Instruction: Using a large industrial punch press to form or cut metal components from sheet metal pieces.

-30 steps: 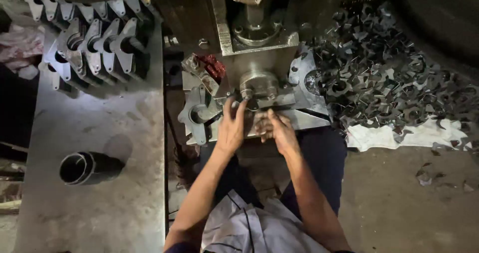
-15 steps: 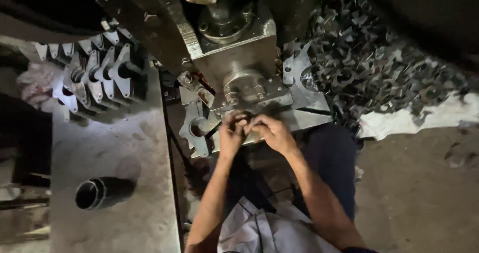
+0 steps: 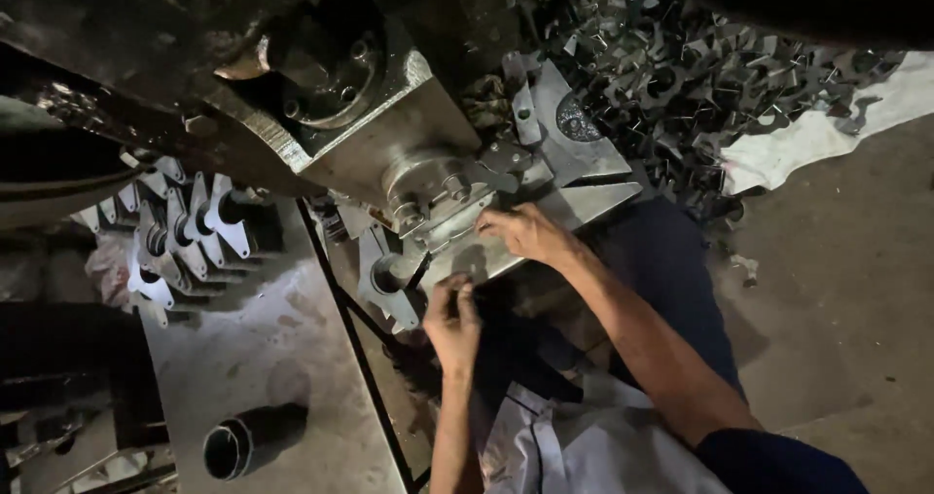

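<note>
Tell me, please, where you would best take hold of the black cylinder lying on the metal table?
Probably across the round body of the black cylinder, coming from above: it lies on its side on the metal table, open mouth toward the lower left, both flanks free.

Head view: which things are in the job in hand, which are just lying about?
In hand:
- right hand on the press plate
- left hand by the grey bracket

Lying about:
- row of brackets on the bench
- black cup
- scrap pile
- white cloth
</note>
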